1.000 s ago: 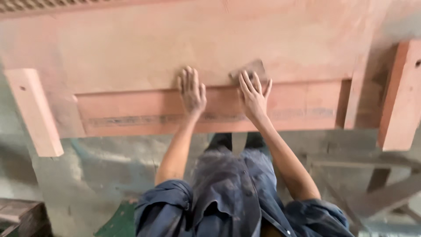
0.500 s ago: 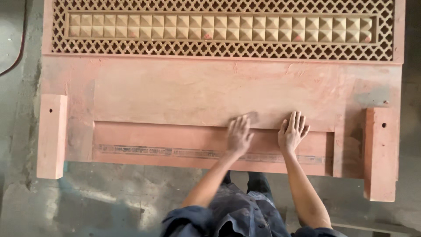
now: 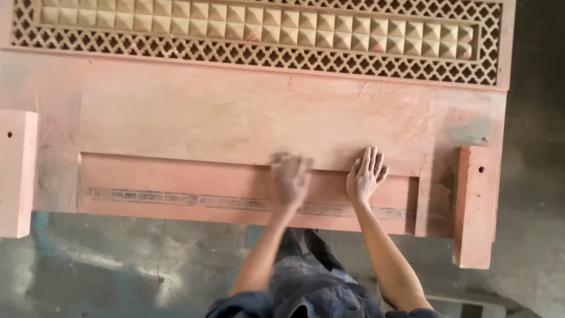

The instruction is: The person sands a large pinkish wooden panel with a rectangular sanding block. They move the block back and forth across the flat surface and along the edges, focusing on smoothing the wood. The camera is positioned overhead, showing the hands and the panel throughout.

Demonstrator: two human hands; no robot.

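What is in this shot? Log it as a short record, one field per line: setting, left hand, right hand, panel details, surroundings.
setting: a large reddish wooden panel lying flat, seen from above
left hand: left hand motion-blurred, on the panel's lower recessed strip; what it holds cannot be told
right hand: right hand flat on the panel, fingers spread, holding nothing
panel details: lattice band with pyramid-studded blocks along the top; square posts at the left and right
surroundings: grey concrete floor below
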